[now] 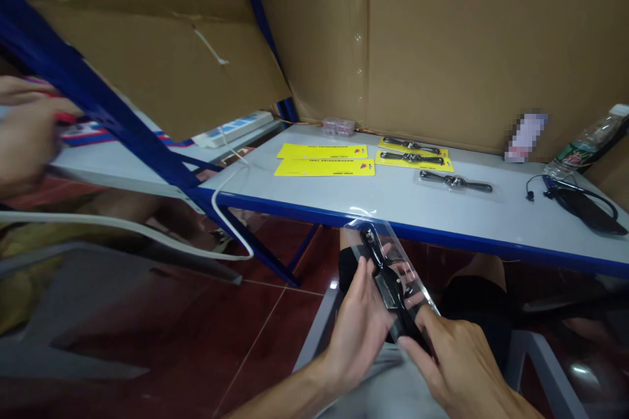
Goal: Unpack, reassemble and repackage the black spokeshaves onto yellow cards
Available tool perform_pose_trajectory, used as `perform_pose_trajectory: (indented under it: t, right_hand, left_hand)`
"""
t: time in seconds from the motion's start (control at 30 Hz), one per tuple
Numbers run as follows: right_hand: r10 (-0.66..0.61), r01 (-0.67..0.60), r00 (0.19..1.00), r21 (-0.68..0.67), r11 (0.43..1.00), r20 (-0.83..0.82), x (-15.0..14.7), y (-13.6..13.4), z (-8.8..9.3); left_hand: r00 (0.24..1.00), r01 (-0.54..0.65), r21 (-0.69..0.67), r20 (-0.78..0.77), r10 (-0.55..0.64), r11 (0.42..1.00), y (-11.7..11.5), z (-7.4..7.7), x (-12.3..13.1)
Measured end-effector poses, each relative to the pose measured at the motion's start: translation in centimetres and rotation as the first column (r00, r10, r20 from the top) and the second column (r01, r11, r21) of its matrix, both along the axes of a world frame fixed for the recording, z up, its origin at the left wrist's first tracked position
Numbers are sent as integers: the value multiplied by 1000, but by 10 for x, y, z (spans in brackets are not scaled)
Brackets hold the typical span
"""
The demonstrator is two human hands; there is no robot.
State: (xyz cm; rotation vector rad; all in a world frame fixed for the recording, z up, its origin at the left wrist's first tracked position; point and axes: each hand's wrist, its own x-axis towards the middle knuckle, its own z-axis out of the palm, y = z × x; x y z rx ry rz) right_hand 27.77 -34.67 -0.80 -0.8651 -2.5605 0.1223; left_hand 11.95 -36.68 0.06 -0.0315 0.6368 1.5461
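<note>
In the head view, a black spokeshave (392,291) lies in a clear plastic blister (417,280), tilted, over my lap in front of the table edge. My left hand (354,330) cradles its left side, thumb along the plastic. My right hand (459,350) grips the lower end between thumb and fingers, with some fingers showing through the plastic. On the table, another blister-packed spokeshave (456,181) lies without a card. Behind it are two spokeshaves on yellow cards, a nearer one (411,158) and a farther one (410,145). Two flat yellow cards (324,167) lie to the left.
The white table (304,200) has a blue front edge. A plastic bottle (584,144) and a black object with a cord (590,211) are at the right. A white cable (216,200) loops from a power strip (238,129). At far left, another person's hands (27,127) work.
</note>
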Motion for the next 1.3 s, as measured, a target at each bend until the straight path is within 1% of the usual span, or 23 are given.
perform_pose_trajectory:
  t: [0.1,0.23,0.3,0.4,0.5,0.6,0.7,0.77,0.83,0.87,0.9,1.0,1.07,1.1,1.17,1.23,1.3]
  right_hand:
    - [-25,26,1000,48,999,-13,3,3,5]
    - [-63,70,997,161,984,-48,3,1,11]
    - [-43,60,995,188,980,-94,5,1,15]
    - [33,-11,989,155,988,-143,11,4,24]
    - [75,-40,980,183,982,-186,17,20,33]
    - [69,-11,971,244,970,-229,10,54,39]
    - [28,22,983,264,964,-183,-18,103,42]
    - [-15,37,997,268,963,-81,-46,138,44]
    - [-69,55,996,233,971,55,-78,171,45]
    - [-54,26,991,212,977,126,-95,187,46]
    - [-10,-22,987,198,980,158,-112,200,47]
    - [106,-144,972,176,974,209,-160,229,45]
    - [146,-186,962,164,969,229,-184,236,40]
    - [153,-193,959,157,968,240,-191,235,37]
    - [149,-192,954,148,970,261,-194,227,29]
    - [145,-192,949,150,970,281,-180,212,21]
    - [155,-210,943,164,964,295,-151,194,13]
  left_hand:
    - [998,55,9,35,-56,998,2,4,-2]
    - [988,123,66,89,-129,990,4,-1,-5]
    - [985,141,100,87,-150,985,4,-5,-7]
    - [983,165,139,61,-175,976,3,-11,-9]
    - [981,184,148,37,-192,972,1,-17,-11]
    - [983,183,120,5,-185,976,-1,-25,-14]
    - [985,168,95,-46,-164,981,-6,-33,-18]
    - [986,148,98,-86,-139,984,-11,-36,-24]
    - [987,119,94,-120,-108,988,-15,-37,-29]
    - [987,107,87,-130,-95,990,-16,-37,-32]
    - [987,97,78,-134,-86,992,-17,-37,-35]
    - [993,83,61,-91,-77,995,-16,-38,-43]
    - [996,66,68,-56,-63,996,-15,-39,-48]
    - [997,53,74,-51,-49,996,-14,-39,-51]
    - [998,12,90,-66,-6,996,-15,-38,-56]
    - [995,-37,95,-88,45,995,-18,-33,-61]
    - [988,-93,91,-115,103,991,-20,-26,-64]
